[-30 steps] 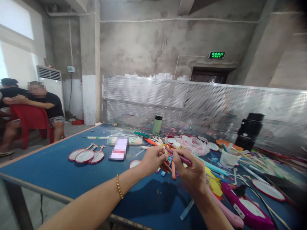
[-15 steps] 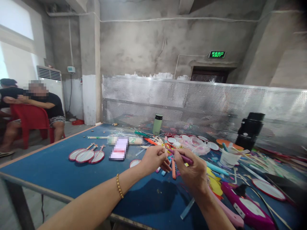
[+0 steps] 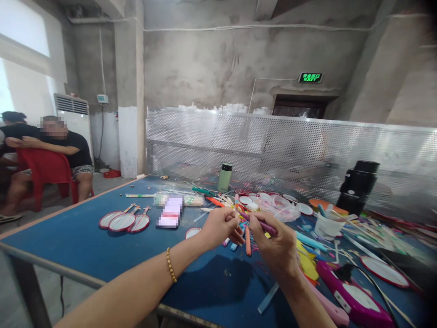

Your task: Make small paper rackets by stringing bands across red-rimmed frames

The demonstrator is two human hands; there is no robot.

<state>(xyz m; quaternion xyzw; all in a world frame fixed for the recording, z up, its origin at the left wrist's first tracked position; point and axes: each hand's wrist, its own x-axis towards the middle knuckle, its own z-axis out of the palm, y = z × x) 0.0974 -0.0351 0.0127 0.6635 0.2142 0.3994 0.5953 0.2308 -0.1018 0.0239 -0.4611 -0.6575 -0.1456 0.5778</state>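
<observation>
My left hand [image 3: 222,228] is closed around a thin, upright stick [image 3: 236,201] with coloured bands. A purple marker [image 3: 265,227] is gripped in my right hand [image 3: 277,241], its end pointing at the stick; whether it touches cannot be made out. Under my hands lie several markers, among them an orange marker [image 3: 248,241]. To the left, three round white discs with red rims [image 3: 122,222] and striped stick handles overlap on the blue table [image 3: 78,246]. Part of another white disc [image 3: 193,233] shows beside my left wrist.
A phone [image 3: 170,212] lies beyond my left forearm. Farther back stands a green bottle [image 3: 225,177]. To the right are a white cup [image 3: 327,226] with tools, a purple power strip [image 3: 353,296], a pink glue gun [image 3: 329,307] and a black object [image 3: 357,187]. People [image 3: 73,146] sit far left.
The view has shifted very slightly. Both hands keep the same grip, and the marker stays against or close to the stick.
</observation>
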